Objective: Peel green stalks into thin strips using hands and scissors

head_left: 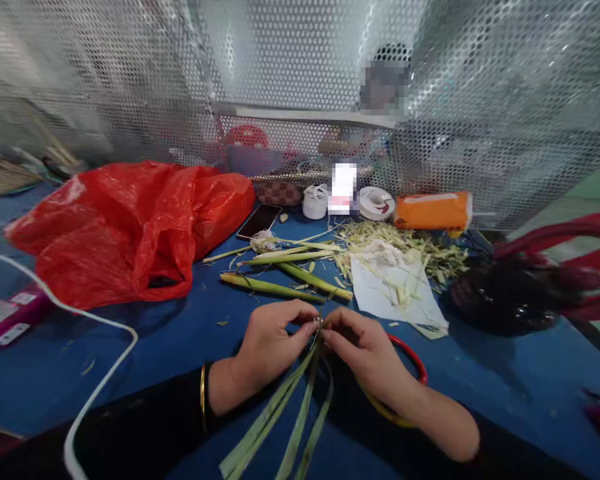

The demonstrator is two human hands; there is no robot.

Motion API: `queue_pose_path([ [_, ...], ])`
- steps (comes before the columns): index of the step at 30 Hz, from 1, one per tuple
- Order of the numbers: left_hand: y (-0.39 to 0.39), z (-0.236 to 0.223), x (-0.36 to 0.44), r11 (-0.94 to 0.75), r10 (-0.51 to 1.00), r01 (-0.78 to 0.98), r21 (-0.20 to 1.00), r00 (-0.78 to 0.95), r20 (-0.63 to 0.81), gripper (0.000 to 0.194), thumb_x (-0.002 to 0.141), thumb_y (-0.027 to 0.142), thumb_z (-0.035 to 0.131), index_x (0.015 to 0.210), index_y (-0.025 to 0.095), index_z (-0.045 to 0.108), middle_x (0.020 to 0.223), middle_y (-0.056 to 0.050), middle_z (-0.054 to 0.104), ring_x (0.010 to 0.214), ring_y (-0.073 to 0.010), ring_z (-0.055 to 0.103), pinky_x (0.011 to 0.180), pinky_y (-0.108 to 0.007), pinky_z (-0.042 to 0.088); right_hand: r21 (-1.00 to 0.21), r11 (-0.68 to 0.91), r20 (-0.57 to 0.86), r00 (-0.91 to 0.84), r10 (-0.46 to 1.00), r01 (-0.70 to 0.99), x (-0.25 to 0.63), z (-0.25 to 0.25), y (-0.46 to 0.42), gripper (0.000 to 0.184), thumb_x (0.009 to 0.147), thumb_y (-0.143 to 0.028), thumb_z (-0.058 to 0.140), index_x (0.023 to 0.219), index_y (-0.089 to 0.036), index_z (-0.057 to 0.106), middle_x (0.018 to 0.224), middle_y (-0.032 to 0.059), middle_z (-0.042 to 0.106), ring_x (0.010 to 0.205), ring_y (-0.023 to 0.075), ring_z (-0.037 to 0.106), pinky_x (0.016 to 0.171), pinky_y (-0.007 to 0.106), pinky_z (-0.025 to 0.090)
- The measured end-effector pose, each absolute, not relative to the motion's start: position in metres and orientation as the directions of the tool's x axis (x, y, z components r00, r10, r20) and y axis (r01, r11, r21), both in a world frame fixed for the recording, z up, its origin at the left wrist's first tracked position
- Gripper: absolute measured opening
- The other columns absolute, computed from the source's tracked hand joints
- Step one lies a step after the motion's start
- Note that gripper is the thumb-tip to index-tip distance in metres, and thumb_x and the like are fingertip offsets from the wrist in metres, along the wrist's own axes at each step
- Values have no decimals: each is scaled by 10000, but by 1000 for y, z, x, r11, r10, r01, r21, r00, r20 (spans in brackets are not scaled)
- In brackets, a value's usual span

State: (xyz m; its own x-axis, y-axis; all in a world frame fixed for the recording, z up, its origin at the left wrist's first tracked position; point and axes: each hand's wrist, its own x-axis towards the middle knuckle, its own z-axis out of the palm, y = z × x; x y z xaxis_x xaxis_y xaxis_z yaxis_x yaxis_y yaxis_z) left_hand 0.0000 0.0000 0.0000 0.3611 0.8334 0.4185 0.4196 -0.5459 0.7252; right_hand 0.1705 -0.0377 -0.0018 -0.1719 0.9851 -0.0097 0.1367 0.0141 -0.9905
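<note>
My left hand (pixel 273 343) and my right hand (pixel 367 350) meet at the front middle of the blue table. Both are closed, thumbs against forefingers, pinching the gathered upper end of long green leaf strips (pixel 296 417). From there the strips fan out towards me. Something small and pale, perhaps thread, shows between the fingertips; I cannot make it out. A curved red and yellow handle-like thing (pixel 413 357) lies partly hidden under my right hand. Just beyond my hands are several green stalks (pixel 275 288) and a tangle of pale thread (pixel 263 241).
A red plastic bag (pixel 145 227) lies left, near a white cable (pixel 107 323). Behind are a dark phone (pixel 260 221), a lit screen (pixel 343 187), a tape roll (pixel 375 203) and an orange packet (pixel 433 211). Plant scraps (pixel 440 257) surround white paper (pixel 373 290). A person sits beyond the perforated screen.
</note>
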Motion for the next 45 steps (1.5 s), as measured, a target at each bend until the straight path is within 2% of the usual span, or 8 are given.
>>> queue_pose_path([
  [4,1,2,-1,-536,841,426,729,345,416,165,716,40,608,748,177,693,698,24,714,631,-98,652,620,-167,469,-993,40,19,-189,982,109,168,3,-36,95,841,-227,568,757,-186,583,691,-26,563,646,116,503,617,245,415],
  [10,0,2,-1,-543,833,369,754,351,427,119,741,66,616,717,170,669,694,6,691,643,-107,635,632,-195,471,-984,-105,-80,-169,982,-142,165,2,-33,115,830,-300,614,874,-200,580,709,-26,607,600,109,575,602,253,475],
  [16,-1,0,0,-587,805,344,733,340,486,104,753,75,625,706,164,654,689,-4,659,637,-108,610,613,-209,458,-981,-161,-140,-186,973,-106,166,4,-31,100,760,-264,683,759,-167,658,659,-24,612,579,99,564,583,242,460],
  [21,-1,1,0,-599,794,318,735,353,494,87,763,89,644,717,160,667,688,-10,663,647,-108,614,623,-209,462,-985,-164,-154,-169,973,-48,169,4,-31,110,774,-247,652,701,-165,642,619,-20,616,570,102,572,575,236,454],
  [28,-2,1,0,-603,790,310,735,359,497,108,754,64,642,709,160,664,690,-8,667,652,-106,618,635,-210,463,-988,-141,-133,-123,983,-65,168,3,-31,111,818,-281,589,766,-184,575,635,-34,596,568,102,581,567,233,455],
  [32,-1,1,0,-599,794,319,734,357,492,98,756,75,644,712,161,664,685,-9,658,644,-111,612,624,-219,460,-983,-152,-134,-167,977,-103,167,3,-32,162,793,-305,626,907,-194,603,709,-37,602,588,107,594,580,245,472],
  [37,-1,1,0,-602,791,318,733,360,494,101,755,76,642,715,165,665,685,-7,660,644,-112,612,622,-221,462,-988,-153,-148,-179,973,-11,170,5,-32,169,809,-320,593,724,-175,595,621,-28,589,577,103,570,583,238,462],
  [45,0,1,-2,-592,799,316,742,356,486,90,774,108,641,724,177,671,700,-9,669,658,-120,616,636,-229,464,-976,-217,-218,-56,974,29,174,3,-25,208,764,-379,599,700,-190,540,550,-26,608,465,97,533,458,212,429],
])
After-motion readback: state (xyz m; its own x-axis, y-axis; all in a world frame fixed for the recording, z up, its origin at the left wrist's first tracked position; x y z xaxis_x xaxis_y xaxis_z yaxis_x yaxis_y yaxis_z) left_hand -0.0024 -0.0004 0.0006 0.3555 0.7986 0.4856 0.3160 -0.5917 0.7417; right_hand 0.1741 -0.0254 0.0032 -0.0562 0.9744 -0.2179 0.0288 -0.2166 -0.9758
